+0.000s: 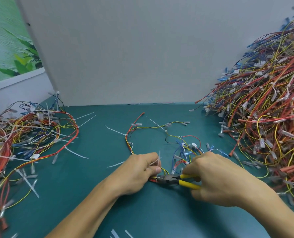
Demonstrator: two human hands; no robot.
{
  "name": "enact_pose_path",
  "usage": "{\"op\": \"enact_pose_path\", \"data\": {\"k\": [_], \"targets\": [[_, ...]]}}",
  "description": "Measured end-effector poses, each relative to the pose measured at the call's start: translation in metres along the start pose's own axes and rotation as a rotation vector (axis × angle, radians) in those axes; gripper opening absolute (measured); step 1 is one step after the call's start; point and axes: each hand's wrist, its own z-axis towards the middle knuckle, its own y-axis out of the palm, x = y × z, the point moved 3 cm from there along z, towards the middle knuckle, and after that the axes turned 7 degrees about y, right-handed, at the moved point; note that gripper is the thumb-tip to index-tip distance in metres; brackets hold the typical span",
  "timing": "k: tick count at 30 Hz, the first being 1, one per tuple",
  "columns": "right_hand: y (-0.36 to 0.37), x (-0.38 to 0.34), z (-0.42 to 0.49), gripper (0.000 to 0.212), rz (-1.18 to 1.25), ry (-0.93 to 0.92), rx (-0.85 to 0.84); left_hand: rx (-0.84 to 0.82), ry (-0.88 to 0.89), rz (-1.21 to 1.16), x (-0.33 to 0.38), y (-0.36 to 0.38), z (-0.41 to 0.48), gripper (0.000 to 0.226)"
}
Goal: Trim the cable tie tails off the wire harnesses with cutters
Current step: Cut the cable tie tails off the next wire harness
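Your right hand (216,179) is curled round the yellow handles of the cutters (172,180), with the dark head pointing left, towards your other hand. Your left hand (139,174) pinches the wire harness (127,140) down on the bench (142,212), fingers folded over the bundle right at the cutter head. A white cable tie tail (157,161) sticks up between those fingers, just above the head. Whether the blades are touching the tie cannot be told; the tips are hidden by your fingers.

The rest of the harness loops away from your hands across the green bench, with more untrimmed white tails showing along it. To your left lies a smaller heap of harnesses (27,138) with long tails sticking out. To your right a much larger heap (266,117) rises against the pale panel (125,57) behind the bench. A few loose white offcuts (115,233) lie at the near edge.
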Motion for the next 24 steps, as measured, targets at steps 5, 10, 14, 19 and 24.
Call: {"op": "enact_pose_path", "data": {"k": [5, 10, 14, 19, 24], "targets": [[0.0009, 0.0001, 0.0003, 0.018, -0.016, 0.004, -0.001, 0.000, 0.000, -0.012, 0.0016, 0.0000, -0.0008, 0.010], [0.0009, -0.0029, 0.0008, 0.011, -0.018, 0.007, -0.003, -0.003, -0.010, 0.002, 0.0024, -0.0003, -0.0011, 0.011], [0.0011, -0.0049, 0.0008, 0.012, -0.068, 0.011, 0.003, -0.006, -0.017, -0.006, 0.0026, 0.0000, -0.0011, 0.011], [0.0010, -0.0068, 0.0004, 0.010, -0.106, 0.005, -0.001, 0.003, -0.013, -0.004, 0.0015, 0.0002, -0.0017, 0.012], [0.0018, -0.0073, -0.0012, 0.012, -0.077, 0.006, 0.007, 0.047, -0.008, -0.039, 0.0001, -0.0021, -0.0034, 0.017]]}}
